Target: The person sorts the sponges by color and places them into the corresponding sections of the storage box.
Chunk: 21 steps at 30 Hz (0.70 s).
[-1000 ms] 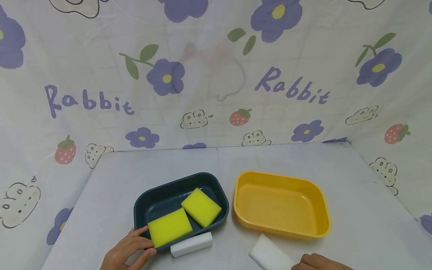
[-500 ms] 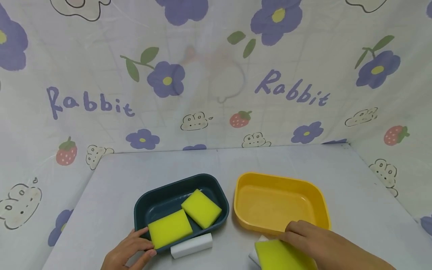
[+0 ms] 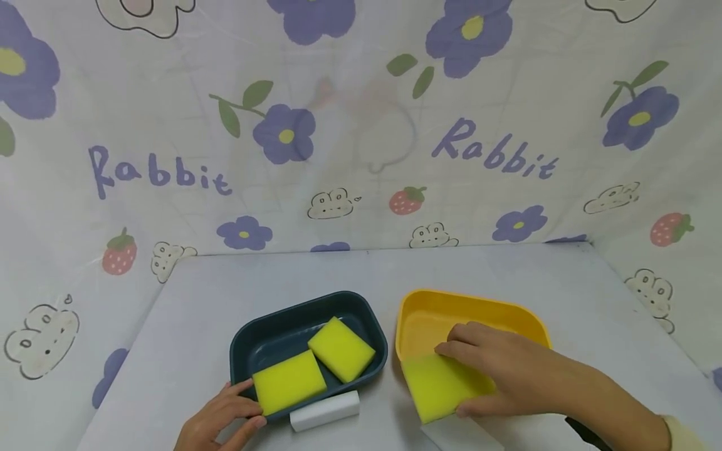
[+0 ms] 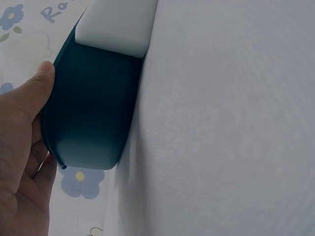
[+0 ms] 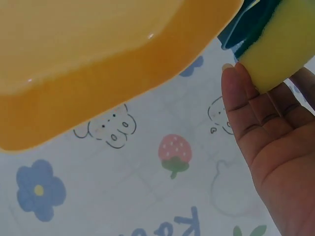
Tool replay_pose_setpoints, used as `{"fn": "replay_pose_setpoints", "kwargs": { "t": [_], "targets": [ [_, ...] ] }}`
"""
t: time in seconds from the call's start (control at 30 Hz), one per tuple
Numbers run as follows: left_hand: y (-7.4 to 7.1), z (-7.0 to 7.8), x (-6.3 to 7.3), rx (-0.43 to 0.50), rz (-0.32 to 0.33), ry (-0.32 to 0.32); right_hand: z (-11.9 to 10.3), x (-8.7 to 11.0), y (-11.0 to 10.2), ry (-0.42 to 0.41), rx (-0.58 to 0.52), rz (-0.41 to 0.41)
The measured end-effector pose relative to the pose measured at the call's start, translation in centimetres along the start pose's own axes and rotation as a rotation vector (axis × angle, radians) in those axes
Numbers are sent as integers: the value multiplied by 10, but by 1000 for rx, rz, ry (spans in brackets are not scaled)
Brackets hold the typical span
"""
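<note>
My right hand (image 3: 502,369) pinches a yellow sponge (image 3: 442,385) between thumb and fingers, above the near edge of the yellow tray (image 3: 408,326). The right wrist view shows this sponge (image 5: 283,49) at the fingertips, beside the tray wall. With fingers and thumb, my left hand (image 3: 222,416) grips the near left corner of the dark teal tray (image 3: 265,316). Two yellow sponges lie in that tray, one in front (image 3: 289,382) and one at the right (image 3: 341,349). In the left wrist view, the thumb is on the rim of the teal tray (image 4: 93,108).
A white block (image 3: 325,410) rests against the front wall of the teal tray. Another white block (image 3: 462,435) lies on the white table (image 3: 209,291) below my right hand, partly hidden. A printed curtain (image 3: 350,156) stands behind and at both sides.
My right hand has come up from the bottom edge with a yellow sponge, then moved forward and left over the yellow tray's near edge. The left hand keeps its place on the teal tray.
</note>
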<state>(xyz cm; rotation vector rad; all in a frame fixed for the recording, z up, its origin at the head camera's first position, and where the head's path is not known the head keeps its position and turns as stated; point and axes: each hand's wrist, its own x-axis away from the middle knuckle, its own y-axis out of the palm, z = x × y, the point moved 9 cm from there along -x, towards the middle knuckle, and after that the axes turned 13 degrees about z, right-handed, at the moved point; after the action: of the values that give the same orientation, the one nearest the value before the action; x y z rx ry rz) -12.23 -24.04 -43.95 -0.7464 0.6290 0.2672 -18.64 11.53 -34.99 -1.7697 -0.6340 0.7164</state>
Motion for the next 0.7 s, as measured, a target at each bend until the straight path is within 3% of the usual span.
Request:
{"fn": "replay_pose_setpoints", "kwargs": {
  "t": [0.17, 0.37, 0.7],
  "targets": [
    [0, 0, 1, 19, 16, 16, 3, -14, 1, -14, -16, -16],
    [1, -2, 1, -1, 12, -13, 7, -29, 3, -37, -19, -8],
    [2, -2, 1, -23, 11, -30, -5, -59, 3, -225, 16, 109]
  ]
}}
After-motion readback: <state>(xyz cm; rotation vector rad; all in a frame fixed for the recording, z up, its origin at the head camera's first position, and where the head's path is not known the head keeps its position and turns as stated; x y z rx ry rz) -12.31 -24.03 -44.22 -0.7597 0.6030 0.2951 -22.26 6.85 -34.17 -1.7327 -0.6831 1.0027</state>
